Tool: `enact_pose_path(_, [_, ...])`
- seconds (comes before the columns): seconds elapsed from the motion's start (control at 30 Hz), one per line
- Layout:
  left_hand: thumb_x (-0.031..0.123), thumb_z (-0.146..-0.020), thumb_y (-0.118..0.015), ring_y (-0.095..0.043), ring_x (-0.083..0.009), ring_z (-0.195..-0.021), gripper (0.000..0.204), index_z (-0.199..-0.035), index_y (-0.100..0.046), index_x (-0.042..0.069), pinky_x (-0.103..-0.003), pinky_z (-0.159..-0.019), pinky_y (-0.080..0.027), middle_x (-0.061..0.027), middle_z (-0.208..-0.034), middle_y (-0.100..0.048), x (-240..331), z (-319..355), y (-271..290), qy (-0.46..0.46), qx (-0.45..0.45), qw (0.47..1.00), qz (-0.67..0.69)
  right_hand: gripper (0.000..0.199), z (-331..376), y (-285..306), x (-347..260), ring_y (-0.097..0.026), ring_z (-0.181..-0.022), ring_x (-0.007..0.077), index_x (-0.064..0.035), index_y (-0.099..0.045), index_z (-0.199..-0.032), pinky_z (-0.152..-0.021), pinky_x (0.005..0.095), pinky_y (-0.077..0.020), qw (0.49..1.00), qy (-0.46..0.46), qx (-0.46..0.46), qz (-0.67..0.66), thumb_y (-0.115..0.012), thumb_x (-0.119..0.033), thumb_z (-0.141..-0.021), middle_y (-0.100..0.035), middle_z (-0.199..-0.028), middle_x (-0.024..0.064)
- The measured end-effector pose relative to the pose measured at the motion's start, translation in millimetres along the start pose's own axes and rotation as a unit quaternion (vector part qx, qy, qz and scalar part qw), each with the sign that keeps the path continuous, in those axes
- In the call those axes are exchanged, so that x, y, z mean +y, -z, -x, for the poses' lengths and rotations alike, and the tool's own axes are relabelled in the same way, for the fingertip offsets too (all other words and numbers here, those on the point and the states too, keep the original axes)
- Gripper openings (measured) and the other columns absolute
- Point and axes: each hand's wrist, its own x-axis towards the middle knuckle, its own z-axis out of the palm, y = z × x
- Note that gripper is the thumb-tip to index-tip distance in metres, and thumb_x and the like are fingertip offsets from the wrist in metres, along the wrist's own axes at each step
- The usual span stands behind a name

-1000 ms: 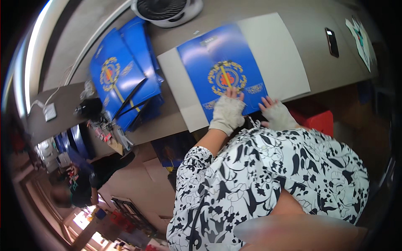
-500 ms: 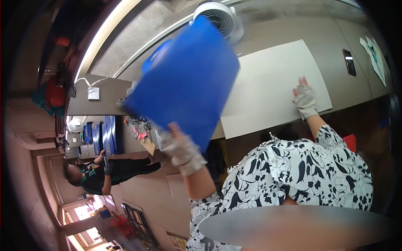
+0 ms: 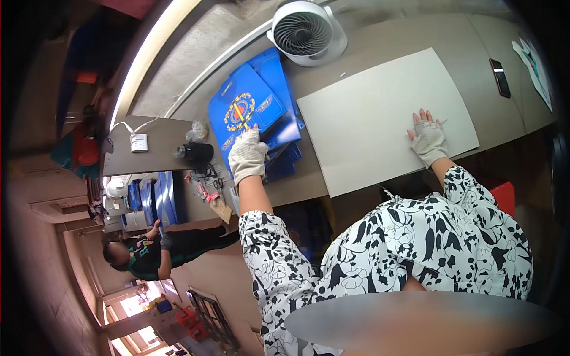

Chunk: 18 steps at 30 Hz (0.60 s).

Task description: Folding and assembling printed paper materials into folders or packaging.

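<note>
When settling the top blue folder [image 3: 242, 98], emblem upward on the uneven stack of blue folders [image 3: 285, 132] just left of the white sheet [image 3: 380, 127], ease the near edge down flat with the gloved left hand [image 3: 247, 155], fingers pinching or merely resting there, hard to tell from above. Steady the white sheet with the gloved right hand [image 3: 428, 141], fingers spread flat near the right edge, and avoid pushing folder corners toward the fan [image 3: 304, 34] beyond.
</note>
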Motion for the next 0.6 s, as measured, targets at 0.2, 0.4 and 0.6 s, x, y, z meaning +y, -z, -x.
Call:
enact_pose_path(0.2, [0.013,-0.086,-0.062,-0.061,-0.0389,-0.127,0.053,-0.137,-0.060,-0.002,-0.047,-0.109,-0.047,-0.0238,-0.136,-0.063,81.9,30.7,-45.6,-0.091,0.203,0.975,0.014,0.072,-18.2,-18.8,-3.8,-0.021,-0.158,0.0276,-0.0180,-0.035,-0.161,-0.125,0.0566,-0.0167,1.000,-0.018,-0.001,0.020,-0.048,-0.054,-0.101,-0.026,-0.171,0.0097])
enact_pose_path(0.4, [0.026,-0.095,-0.065,-0.051,-0.0399,-0.138,0.073,-0.153,-0.037,-0.007,-0.047,-0.113,-0.044,-0.0292,-0.150,-0.050,187.0,96.9,-178.7,0.021,0.080,0.981,0.173,0.071,-38.0,-48.4,-3.3,-0.023,-0.157,0.0282,-0.0185,-0.035,-0.161,-0.125,0.0576,-0.0175,0.998,0.004,0.045,0.035,-0.048,-0.054,-0.101,-0.026,-0.170,0.0104])
enact_pose_path(0.6, [0.033,-0.099,-0.061,-0.053,-0.0438,-0.134,0.079,-0.155,-0.028,-0.011,-0.047,-0.111,-0.045,-0.0338,-0.146,-0.051,205.1,92.3,-191.1,0.149,-0.024,0.953,0.262,0.070,-33.6,-56.7,-1.9,-0.023,-0.157,0.0281,-0.0185,-0.036,-0.161,-0.125,0.0576,-0.0172,0.999,-0.003,0.020,0.037,-0.048,-0.053,-0.101,-0.027,-0.170,0.0108])
